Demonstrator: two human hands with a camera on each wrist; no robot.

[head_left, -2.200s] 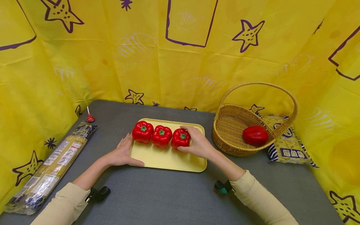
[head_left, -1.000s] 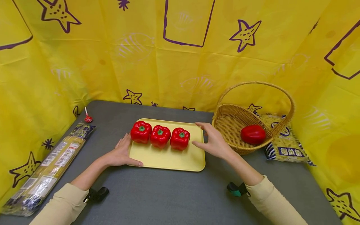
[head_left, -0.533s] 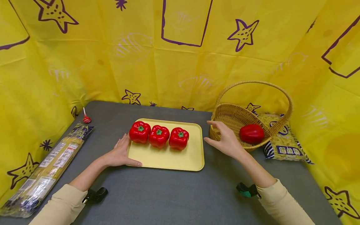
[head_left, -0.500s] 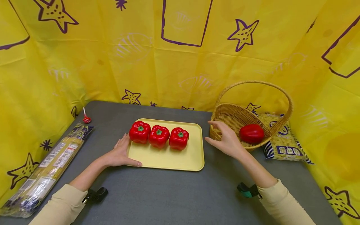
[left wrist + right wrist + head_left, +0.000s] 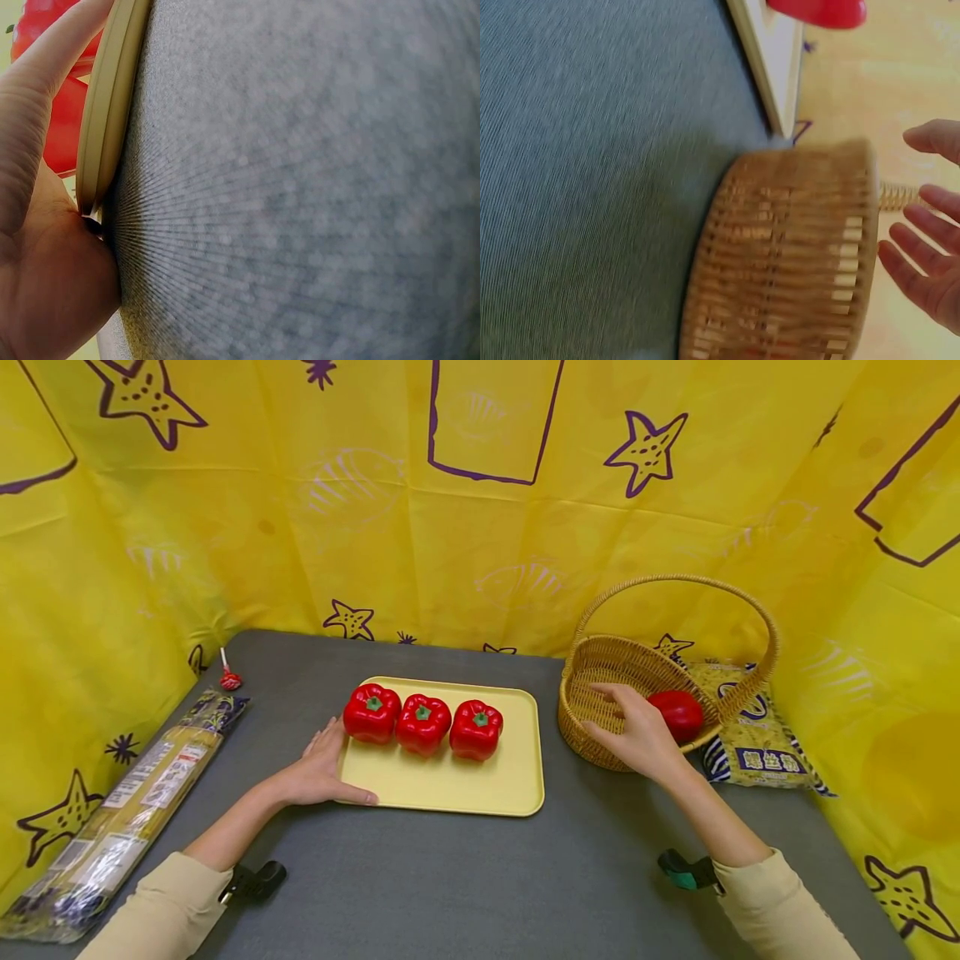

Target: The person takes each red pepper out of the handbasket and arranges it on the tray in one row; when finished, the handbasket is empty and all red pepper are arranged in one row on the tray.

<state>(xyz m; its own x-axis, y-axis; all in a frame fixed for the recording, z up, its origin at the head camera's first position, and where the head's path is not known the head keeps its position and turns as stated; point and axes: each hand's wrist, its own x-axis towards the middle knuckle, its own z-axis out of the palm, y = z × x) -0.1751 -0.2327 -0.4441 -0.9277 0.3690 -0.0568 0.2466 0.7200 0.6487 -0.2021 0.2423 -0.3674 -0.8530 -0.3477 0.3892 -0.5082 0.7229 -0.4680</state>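
Three red bell peppers, the left (image 5: pixel 372 713), middle (image 5: pixel 423 725) and right (image 5: pixel 476 730), stand in a row on a pale yellow tray (image 5: pixel 442 787), green stems up. My left hand (image 5: pixel 322 772) rests against the tray's left end, fingers spread along that side and thumb at the front edge. In the left wrist view the palm lies by the tray's rim (image 5: pixel 112 112). Over a wicker basket (image 5: pixel 576 731) is my right hand (image 5: pixel 637 735), fingers and thumb apart, nothing between them. A fourth red bell pepper (image 5: pixel 681 714) lies in the basket, partly hidden by that hand.
A packet of noodles (image 5: pixel 765 756) lies behind and right of the basket, whose tall handle (image 5: pixel 675 578) arches above it. Along the left side lies a long clear-wrapped pack (image 5: pixel 142 810), with a red lollipop (image 5: pixel 230 680) beyond it. Yellow cloth (image 5: pixel 337 527) surrounds the grey table (image 5: pixel 450 893).
My right hand has let go of the right-hand bell pepper on the tray and moved right, over the basket. The left hand has stayed at the tray; the head view has shifted slightly.
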